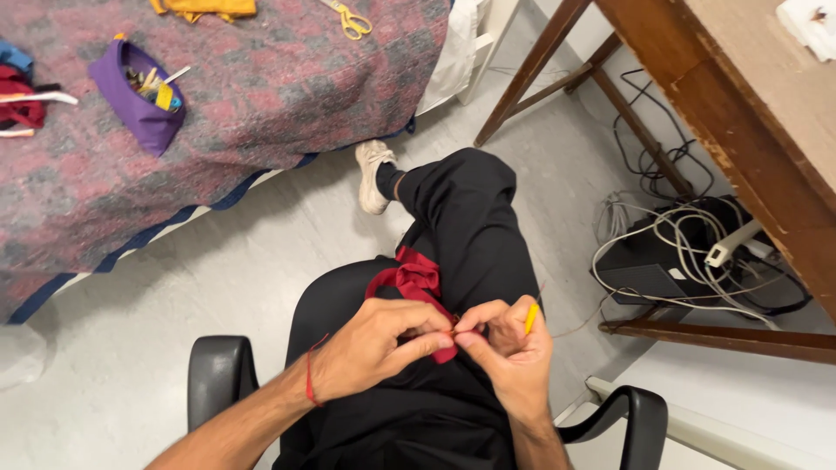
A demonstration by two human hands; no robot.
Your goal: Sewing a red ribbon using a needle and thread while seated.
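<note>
A piece of dark red fabric [412, 280] lies bunched on my lap over black trousers. My left hand [379, 344], with a red string around the wrist, pinches the near edge of the fabric. My right hand [509, 348] meets it fingertip to fingertip, pinching the same edge and holding a small yellow tool [530, 317] between its fingers. A thin thread [579, 328] trails off to the right from the hands.
I sit in a chair with black armrests [218, 374]. A bed with a mottled red-grey blanket [261, 87] at upper left holds a purple pouch [139, 91] and yellow-handled scissors [350, 19]. A wooden desk [749, 113] stands right, with tangled cables and a power strip [730, 244] beneath.
</note>
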